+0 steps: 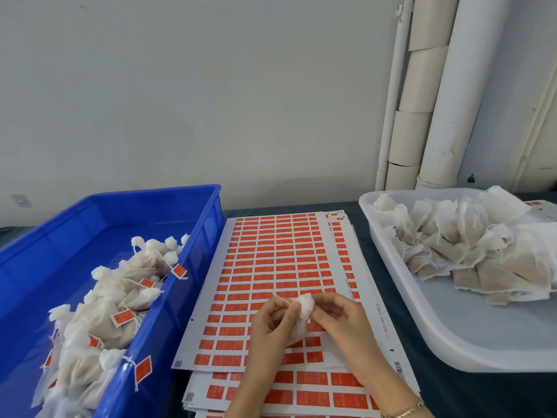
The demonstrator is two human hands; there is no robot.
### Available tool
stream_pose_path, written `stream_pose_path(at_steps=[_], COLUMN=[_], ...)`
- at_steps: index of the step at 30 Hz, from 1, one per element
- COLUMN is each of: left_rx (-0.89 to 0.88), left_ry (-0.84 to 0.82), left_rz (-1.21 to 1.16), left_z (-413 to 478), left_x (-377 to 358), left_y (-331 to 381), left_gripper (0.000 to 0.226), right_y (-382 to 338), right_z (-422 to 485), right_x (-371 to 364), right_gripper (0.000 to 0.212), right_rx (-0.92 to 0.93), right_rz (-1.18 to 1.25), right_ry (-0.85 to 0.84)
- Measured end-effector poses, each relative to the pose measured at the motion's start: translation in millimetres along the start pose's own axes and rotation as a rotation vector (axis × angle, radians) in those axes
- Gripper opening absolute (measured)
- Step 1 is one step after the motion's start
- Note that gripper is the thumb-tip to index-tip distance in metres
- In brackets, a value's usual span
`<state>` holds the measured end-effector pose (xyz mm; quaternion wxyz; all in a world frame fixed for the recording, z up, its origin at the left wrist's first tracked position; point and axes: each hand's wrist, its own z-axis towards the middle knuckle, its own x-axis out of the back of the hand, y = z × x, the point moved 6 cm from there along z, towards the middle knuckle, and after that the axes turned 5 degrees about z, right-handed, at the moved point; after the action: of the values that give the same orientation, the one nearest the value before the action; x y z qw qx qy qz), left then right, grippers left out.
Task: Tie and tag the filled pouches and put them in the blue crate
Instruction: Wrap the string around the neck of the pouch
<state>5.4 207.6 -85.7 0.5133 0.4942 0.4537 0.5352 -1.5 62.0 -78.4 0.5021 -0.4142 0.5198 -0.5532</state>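
Note:
A small white mesh pouch (304, 309) is held over the sheet of red tag stickers (271, 267). My left hand (269, 324) pinches the pouch's drawstring at its left side. My right hand (340, 321) pinches the gathered top of the same pouch from the right. The blue crate (193, 267) stands at the left and holds several tied pouches (99, 315) with red tags on strings. One red tag hangs over the crate's near rim.
A white tray (422, 312) at the right holds a heap of untied filled pouches (470, 248). More sticker sheets lie stacked under the top one. White pipes run up the wall at the back right. The table has a dark cover.

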Motion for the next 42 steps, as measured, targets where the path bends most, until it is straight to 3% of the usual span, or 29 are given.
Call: stream_pose_path(at_steps=[5,12,14,19,26,31,42], left_rx=[0.046,0.084,0.082,0.041,0.014,0.090,0.005], left_ry=[0.039,0.036,0.047,0.046,0.005,0.007,0.044], left_rz=[-0.025,-0.071,-0.082,-0.076,-0.068,-0.160,-0.086], left_z=[2.0,0.8,0.3,-1.0,-1.0,0.8,-0.5], left_x=[4.9,3.6,4.5,3.3,1.8,3.2,5.1], left_y=[-3.7,-3.8,-2.8,4.0,5.8,-0.8,6.2], left_gripper=[0.017,0.023,0.023,0.017,0.012,0.026,0.015], right_y=[-6.1,-25.0,-28.2,-20.0,-26.2,-30.4,-29.6], right_z=[-1.2,-14.5,-17.0,-14.9,-22.2,-26.0,-27.7], right_x=[-2.5,-10.0,-11.7,-8.8,-9.9,-10.7,-10.8], right_gripper=[0.017,0.045,0.039,0.021,0.021,0.022,0.025], right_rx=[0.193,0.520,0.575,0.520,0.613,0.650,0.649], right_rz=[-0.174,-0.438,-0.511,-0.608,-0.612,-0.613,-0.640], right_ry=[-0.013,0.004,-0.006,0.043,0.094,0.102,0.090])
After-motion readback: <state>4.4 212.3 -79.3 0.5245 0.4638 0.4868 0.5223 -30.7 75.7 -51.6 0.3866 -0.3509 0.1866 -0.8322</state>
